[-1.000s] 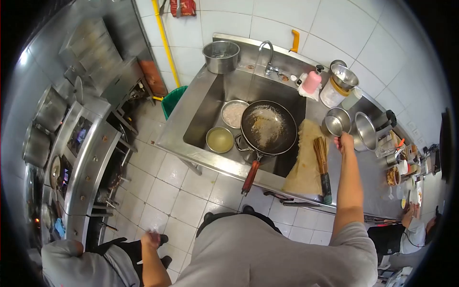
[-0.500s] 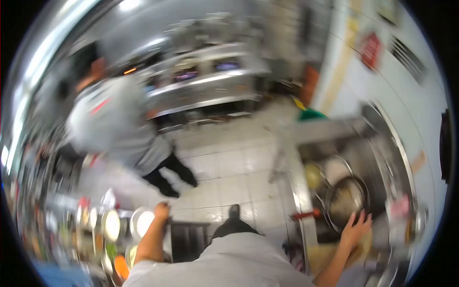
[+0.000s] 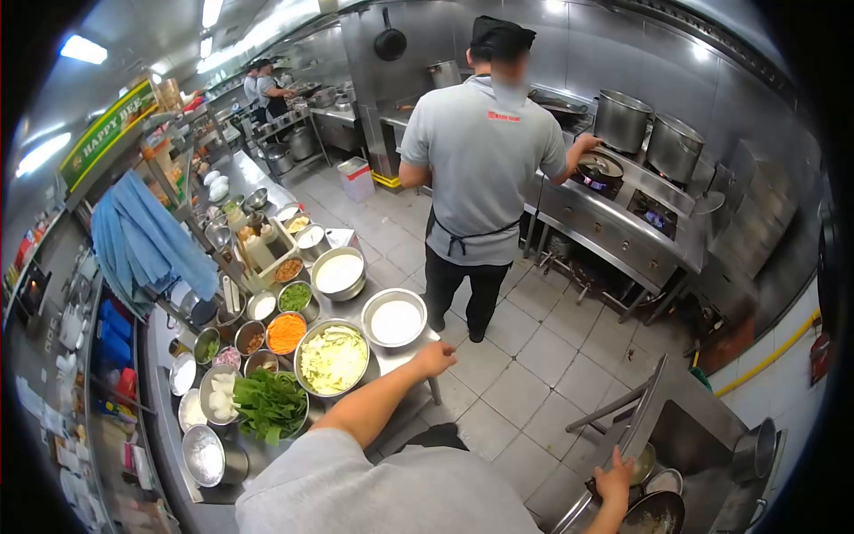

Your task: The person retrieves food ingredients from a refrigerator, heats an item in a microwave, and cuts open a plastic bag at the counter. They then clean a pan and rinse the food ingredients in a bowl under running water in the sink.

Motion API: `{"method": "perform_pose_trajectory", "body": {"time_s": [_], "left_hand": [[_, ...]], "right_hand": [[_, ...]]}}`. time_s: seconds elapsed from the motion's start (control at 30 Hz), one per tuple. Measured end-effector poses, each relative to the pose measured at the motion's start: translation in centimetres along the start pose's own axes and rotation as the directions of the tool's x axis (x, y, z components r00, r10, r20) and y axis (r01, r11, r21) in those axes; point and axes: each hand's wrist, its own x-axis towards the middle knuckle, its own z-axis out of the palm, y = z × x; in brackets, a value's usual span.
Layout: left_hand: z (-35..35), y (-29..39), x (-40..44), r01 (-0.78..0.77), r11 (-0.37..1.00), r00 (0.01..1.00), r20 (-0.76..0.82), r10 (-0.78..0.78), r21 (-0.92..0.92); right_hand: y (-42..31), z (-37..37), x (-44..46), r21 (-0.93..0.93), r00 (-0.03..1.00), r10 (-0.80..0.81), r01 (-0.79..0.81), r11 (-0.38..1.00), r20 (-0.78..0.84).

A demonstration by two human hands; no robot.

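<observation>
My left hand [image 3: 436, 358] hangs over the floor just off the table edge, palm down, its fingers loosely apart and holding nothing. The nearest thing to it is a metal bowl of white contents [image 3: 394, 319]; a bowl of chopped pale vegetable [image 3: 333, 358] stands beyond my forearm. At the lower right, my right hand [image 3: 616, 481] has its fingers spread and empty, over the near edge of the sink. Beside it are a dark pan [image 3: 654, 514], partly cut off by the frame, and a round bowl [image 3: 644, 463] in the sink.
A co-worker [image 3: 485, 169] stands at the stove [image 3: 605, 222], one hand by a pan [image 3: 600, 169]. Leafy greens [image 3: 267, 405], shredded orange vegetable [image 3: 286, 333] and several bowls stand on the left table. Blue cloths [image 3: 147, 231] hang above it.
The view has swung left from the sink to the prep table and stove. My right hand has let go of the small metal pot. My left hand is now beside the table's bowls.
</observation>
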Motion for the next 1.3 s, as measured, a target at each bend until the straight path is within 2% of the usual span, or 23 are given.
{"method": "perform_pose_trajectory", "body": {"time_s": [0.13, 0.2, 0.27, 0.3, 0.33, 0.4, 0.43, 0.47, 0.5, 0.53, 0.57, 0.6, 0.67, 0.7, 0.73, 0.8, 0.87, 0.93, 1.0, 1.1, 1.3], "left_hand": [[1.3, -2.3, -3.0, 0.082, 0.995, 0.997, 0.000, -0.082, 0.063], [1.4, -4.5, -3.6, 0.054, 0.993, 0.999, -0.004, -0.054, 0.109], [2.1, -6.5, -4.3, -0.076, 0.989, 0.995, -0.051, 0.083, 0.127], [0.4, -4.7, -5.5, -0.009, 0.998, 1.000, -0.005, 0.009, 0.054], [-0.4, -4.5, -5.9, 0.006, 0.999, 1.000, -0.014, -0.005, 0.052], [-1.7, -4.9, -6.5, -0.098, 0.991, 0.987, -0.115, 0.108, 0.091], [-2.2, -5.6, -6.5, -0.165, 0.970, 0.973, -0.132, 0.190, 0.179], [-2.6, -6.0, -6.6, -0.164, 0.971, 0.973, -0.133, 0.189, 0.176], [-3.1, -6.3, -6.5, -0.168, 0.959, 0.979, -0.074, 0.189, 0.226], [-3.6, -6.5, -6.3, -0.176, 0.945, 0.982, -0.014, 0.187, 0.277], [-2.7, -8.0, -6.1, -0.208, 0.931, 0.972, -0.045, 0.232, 0.300], [-2.0, -8.9, -6.1, -0.215, 0.929, 0.970, -0.044, 0.238, 0.300], [-1.1, -10.3, -6.6, -0.350, 0.842, 0.905, -0.084, 0.417, 0.409], [-0.9, -10.4, -6.5, -0.347, 0.796, 0.905, -0.046, 0.423, 0.495], [-1.0, -10.7, -5.9, -0.351, 0.792, 0.902, -0.047, 0.430, 0.499], [-0.5, -11.4, -6.5, -0.392, 0.785, 0.837, -0.167, 0.521, 0.481], [-0.6, -11.3, -6.6, -0.418, 0.797, 0.823, -0.189, 0.536, 0.436], [-1.0, -10.7, -6.7, -0.395, 0.768, 0.837, -0.147, 0.527, 0.504], [-1.3, -10.1, -7.0, -0.397, 0.765, 0.834, -0.149, 0.531, 0.507], [-1.2, -10.3, -7.1, -0.391, 0.764, 0.840, -0.140, 0.524, 0.513], [-1.0, -10.5, -6.8, -0.403, 0.749, 0.819, -0.158, 0.552, 0.526]], "right_hand": [[3.4, 1.4, -0.1, -0.062, 0.998, -0.036, 0.039, 0.997, 0.049], [2.1, 1.2, -1.6, -0.085, 0.994, -0.073, 0.080, 0.993, 0.081], [0.4, 0.5, -3.6, -0.124, 0.985, 0.062, -0.042, 0.991, 0.161], [2.6, 2.1, -2.0, -0.161, 0.988, 0.022, 0.002, 0.987, 0.150], [1.5, 1.5, -1.4, -0.168, 0.987, 0.011, 0.016, 0.986, 0.158], [-0.8, 0.6, -0.3, -0.135, 0.995, 0.088, -0.082, 0.987, 0.037], [-1.9, 0.3, 0.2, -0.136, 0.992, 0.114, -0.120, 0.983, -0.046], [-2.7, 0.6, 1.5, -0.177, 0.978, 0.101, -0.134, 0.975, -0.183], [-3.4, 0.9, 3.1, -0.177, 0.977, 0.100, -0.134, 0.975, -0.187], [-4.2, 1.3, 4.5, -0.205, 0.941, 0.088, -0.161, 0.965, -0.327], [-4.7, 1.8, 5.7, -0.228, 0.886, 0.071, -0.195, 0.954, -0.458], [-5.0, 2.3, 6.4, -0.225, 0.884, 0.075, -0.199, 0.954, -0.462], [-4.7, 3.2, 7.6, -0.313, 0.891, 0.173, -0.321, 0.894, -0.419], [-4.5, 3.5, 8.0, -0.308, 0.888, 0.174, -0.323, 0.895, -0.424], [-4.5, 3.8, 8.5, -0.277, 0.873, 0.157, -0.310, 0.909, -0.462], [-3.2, 4.7, 7.9, -0.259, 0.863, 0.158, -0.312, 0.914, -0.480], [-3.1, 4.6, 8.1, -0.245, 0.861, 0.082, -0.232, 0.941, -0.502], [-4.9, 3.7, 6.9, -0.227, 0.866, 0.105, -0.243, 0.943, -0.489], [-5.1, 3.4, 6.5, -0.219, 0.873, 0.125, -0.253, 0.942, -0.471], [-4.4, 3.9, 6.3, -0.241, 0.869, 0.067, -0.209, 0.948, -0.491], [-5.1, 3.9, 6.3, -0.208, 0.862, 0.110, -0.240, 0.948, -0.495]]}}
